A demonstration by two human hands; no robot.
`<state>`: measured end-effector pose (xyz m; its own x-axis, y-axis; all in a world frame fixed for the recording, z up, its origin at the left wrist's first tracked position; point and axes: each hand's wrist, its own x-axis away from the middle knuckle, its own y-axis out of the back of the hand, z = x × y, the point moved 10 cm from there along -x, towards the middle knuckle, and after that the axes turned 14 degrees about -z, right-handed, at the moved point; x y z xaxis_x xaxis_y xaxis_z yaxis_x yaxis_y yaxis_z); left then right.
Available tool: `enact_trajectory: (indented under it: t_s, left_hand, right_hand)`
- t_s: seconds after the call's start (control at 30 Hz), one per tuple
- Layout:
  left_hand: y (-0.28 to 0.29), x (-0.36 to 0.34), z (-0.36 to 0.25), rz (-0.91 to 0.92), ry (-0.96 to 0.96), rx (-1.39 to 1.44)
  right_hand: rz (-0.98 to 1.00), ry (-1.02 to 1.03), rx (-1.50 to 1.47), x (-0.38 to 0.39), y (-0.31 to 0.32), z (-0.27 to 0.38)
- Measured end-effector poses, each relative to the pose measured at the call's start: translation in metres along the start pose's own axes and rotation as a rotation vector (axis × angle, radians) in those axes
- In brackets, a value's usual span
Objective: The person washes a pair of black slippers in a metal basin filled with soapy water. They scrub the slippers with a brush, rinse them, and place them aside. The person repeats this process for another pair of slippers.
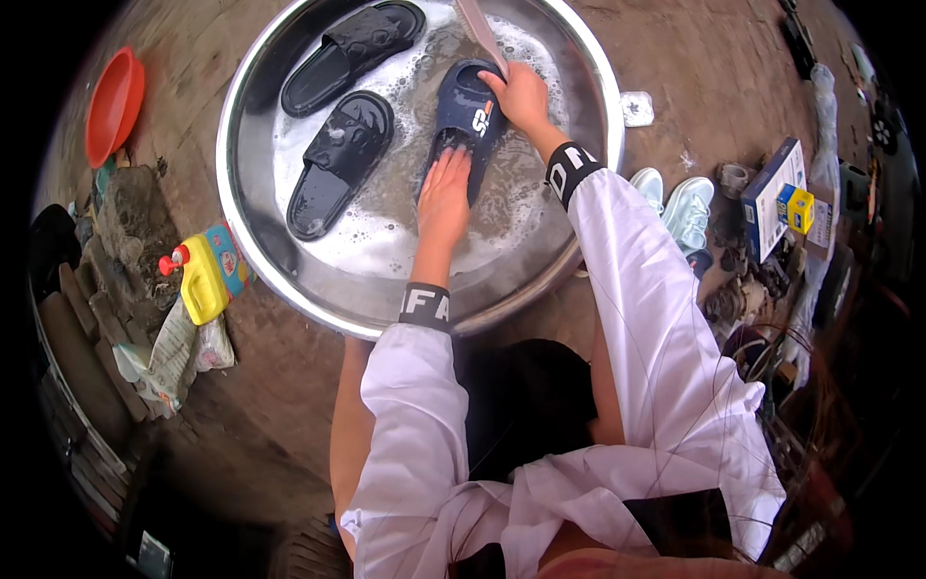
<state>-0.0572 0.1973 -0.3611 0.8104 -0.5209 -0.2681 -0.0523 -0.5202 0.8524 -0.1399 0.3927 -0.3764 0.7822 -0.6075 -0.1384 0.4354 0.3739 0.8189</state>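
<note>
A dark blue slipper (472, 114) with a printed strap is at the right side of a wide metal basin (265, 256) of soapy water. My left hand (445, 198) is on its heel end, fingers reaching along the insole toward the strap; its thumb is hidden. My right hand (526, 99) is closed on the handle of a pinkish brush (481, 33) at the slipper's toe, with the thumb against the toe edge. The brush's head is cut off by the frame. Two black slippers, one upper (352, 53) and one lower (340, 164), lie in the suds on the left.
A red plastic bowl (115, 108) and a yellow detergent jug (204, 278) are left of the basin. To the right are pale sneakers (688, 214), a small white dish (636, 109), a flat box (772, 198) and a small yellow-blue box (796, 209). My knees flank the basin's near rim.
</note>
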Motion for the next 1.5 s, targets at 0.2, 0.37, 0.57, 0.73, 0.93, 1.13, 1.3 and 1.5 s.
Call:
enact_trajectory:
  t_s: [0.2,0.37,0.57,0.73,0.93,1.13,1.3,1.5]
  left_hand:
    - [0.044,0.023,0.059,-0.356,0.791,0.062]
    - [-0.005,0.044,0.089,-0.244,1.153,0.338]
    - [0.006,0.026,0.081,-0.416,0.979,0.065]
    - [-0.015,0.019,0.068,-0.454,1.059,0.513]
    - [-0.020,0.028,0.093,-0.602,1.043,0.465]
    - [-0.002,0.013,0.096,-0.584,1.054,0.350]
    - [-0.022,0.021,0.103,-0.525,1.237,0.444]
    - [-0.044,0.026,0.093,-0.500,1.229,0.650]
  right_hand:
    - [-0.104,-0.053,-0.449,-0.006,-0.005,-0.024]
    - [0.147,-0.287,-0.264,0.040,-0.037,-0.060]
    - [0.163,-0.880,-0.460,0.134,-0.078,-0.063]
    - [0.225,-1.151,-0.854,0.140,-0.105,-0.059]
    - [0.173,-0.623,-0.475,0.088,-0.047,-0.053]
    - [0.417,-0.554,-0.409,0.152,-0.015,-0.029]
    - [0.292,-0.271,-0.543,0.155,0.079,0.025]
    - [0.312,0.106,-0.329,0.147,0.047,0.048]
